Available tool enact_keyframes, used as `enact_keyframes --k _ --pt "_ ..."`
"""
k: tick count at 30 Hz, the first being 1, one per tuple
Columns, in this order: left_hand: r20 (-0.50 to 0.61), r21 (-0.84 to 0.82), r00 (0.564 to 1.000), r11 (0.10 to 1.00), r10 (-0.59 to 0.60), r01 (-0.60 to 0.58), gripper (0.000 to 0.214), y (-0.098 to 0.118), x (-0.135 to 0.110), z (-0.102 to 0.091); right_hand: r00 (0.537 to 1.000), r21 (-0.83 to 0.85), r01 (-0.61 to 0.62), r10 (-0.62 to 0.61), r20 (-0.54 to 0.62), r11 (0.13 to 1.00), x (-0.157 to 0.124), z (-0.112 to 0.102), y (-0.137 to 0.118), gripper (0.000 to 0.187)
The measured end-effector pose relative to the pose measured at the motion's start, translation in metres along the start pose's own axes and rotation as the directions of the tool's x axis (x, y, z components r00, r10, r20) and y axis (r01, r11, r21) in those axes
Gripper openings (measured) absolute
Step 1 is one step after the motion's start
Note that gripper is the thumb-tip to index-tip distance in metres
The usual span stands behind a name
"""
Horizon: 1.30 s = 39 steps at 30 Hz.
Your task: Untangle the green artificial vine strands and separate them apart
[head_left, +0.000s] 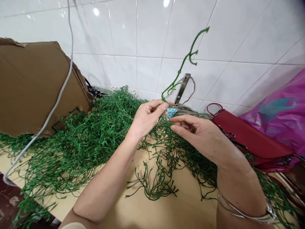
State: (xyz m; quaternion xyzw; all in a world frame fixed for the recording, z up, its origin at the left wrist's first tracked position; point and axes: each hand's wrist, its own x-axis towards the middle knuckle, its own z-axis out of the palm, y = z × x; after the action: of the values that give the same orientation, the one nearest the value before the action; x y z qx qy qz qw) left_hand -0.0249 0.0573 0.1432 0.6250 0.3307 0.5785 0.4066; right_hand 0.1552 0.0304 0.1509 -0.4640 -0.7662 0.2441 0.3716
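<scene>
Pinching a thin green artificial vine stem (183, 68) near its lower end, the left hand (147, 119) presses thumb and curled fingers together on the stem and on a small blue speckled piece (171, 112), too small to identify. The stem rises from this grip, tilted toward the far right, and ends in a few curled sprigs in front of a white tile wall (147, 38). The right hand (197, 130) sits just beside the left, its thumb and forefinger spread apart around the blue piece, with no clear pinch on it. A silver bangle (245, 213) circles the right wrist.

Below the hands, a heap of matching green vines (95, 136) sprawls across a tan table (171, 206), with loose strands trailing toward the near edge. Just beyond the hands lies a grey-green cloth bundle (188, 110), under a metal bracket (183, 87) on the wall. To the right are a red handbag (250, 133) and a magenta plastic bag (276, 117). To the left, a cardboard sheet (35, 86) leans toward the wall, and a white cable (56, 95) hangs in front of it.
</scene>
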Motion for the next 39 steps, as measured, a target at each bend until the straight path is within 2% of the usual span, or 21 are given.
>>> enact_keyframes --k 4,7,11,13,16,19,21,26,30,33,36,39 --pt "-0.004 0.125 0.997 0.989 0.078 -0.077 0.024 -0.002 0.0 0.001 0.998 0.026 0.034 -0.035 0.05 0.999 0.004 0.009 -0.002 0.019" --pt "-0.029 0.218 0.994 0.971 0.109 -0.1 0.026 -0.002 -0.001 -0.001 0.997 0.065 0.002 -0.007 0.077 0.998 0.006 0.008 -0.001 0.019" --pt "0.049 0.225 0.993 0.968 0.104 -0.112 0.028 -0.001 -0.001 -0.002 0.995 0.134 -0.073 0.08 -0.051 0.988 0.006 0.003 0.004 0.021" --pt "0.103 0.207 0.989 0.97 0.105 -0.125 0.028 -0.001 -0.002 0.0 0.995 0.191 -0.073 0.085 -0.056 0.979 0.006 0.005 0.006 0.024" --pt "0.132 0.229 0.984 0.962 0.118 -0.146 0.029 -0.001 -0.003 0.005 0.999 0.341 -0.046 0.037 0.034 0.939 0.009 0.013 0.008 0.019" --pt "0.083 0.307 0.99 0.943 0.111 -0.131 0.034 0.0 -0.004 0.006 0.999 0.506 -0.023 0.034 -0.013 0.862 0.013 0.023 0.01 0.018" --pt "0.061 0.361 0.994 0.926 0.093 -0.109 0.039 0.0 -0.003 0.005 0.997 0.556 -0.037 0.07 -0.039 0.83 0.016 0.027 0.013 0.021" --pt "0.191 0.419 0.97 0.881 0.152 -0.221 0.036 0.0 -0.002 0.004 0.995 0.584 -0.077 0.096 -0.002 0.808 0.018 0.033 0.017 0.029" --pt "0.205 0.485 0.975 0.858 0.08 -0.172 0.038 0.003 -0.004 0.005 0.988 0.627 -0.049 0.13 -0.084 0.777 0.02 0.032 0.019 0.026" --pt "0.234 0.484 0.972 0.863 0.031 -0.144 0.038 0.003 -0.004 0.002 0.968 0.615 -0.042 0.184 -0.17 0.788 0.021 0.028 0.02 0.023" --pt "0.242 0.45 0.97 0.883 0.025 -0.135 0.025 -0.001 -0.002 -0.003 0.953 0.596 -0.009 0.188 -0.238 0.803 0.022 0.025 0.023 0.022" --pt "0.194 0.429 0.98 0.895 0.039 -0.121 0.016 -0.007 0.001 -0.007 0.938 0.571 0.049 0.158 -0.308 0.82 0.022 0.024 0.026 0.021"
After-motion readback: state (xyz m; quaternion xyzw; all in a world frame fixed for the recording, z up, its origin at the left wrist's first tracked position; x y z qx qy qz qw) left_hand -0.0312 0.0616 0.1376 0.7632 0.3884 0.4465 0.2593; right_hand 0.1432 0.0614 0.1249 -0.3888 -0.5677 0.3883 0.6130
